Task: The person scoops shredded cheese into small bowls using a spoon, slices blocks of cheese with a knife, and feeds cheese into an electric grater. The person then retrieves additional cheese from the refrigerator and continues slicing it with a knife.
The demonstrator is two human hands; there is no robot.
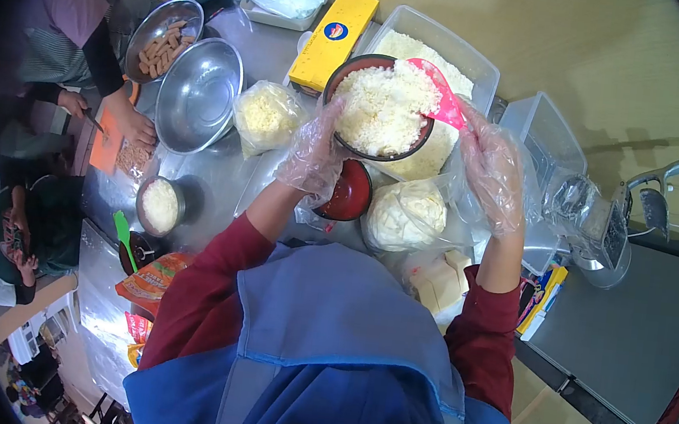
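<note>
Pink and broad, a scraper (448,101) rests against white crumbs (383,111) in a dark-rimmed bowl (362,64) — the right hand (490,157) pinches it, fingers closed; the left hand (317,150), fingers partly hidden, grips the bowl over a clear bin (487,69).

No words or numbers can be read here. The yellow box (337,42) has a round blue badge (336,31) on its front, with a bit of orange in the middle, but it is too small to read. The orange bag (157,282) has big pale letters on it, too blurry to make out. The small red packet (137,327) has pale marks, also too blurry to read.
</note>
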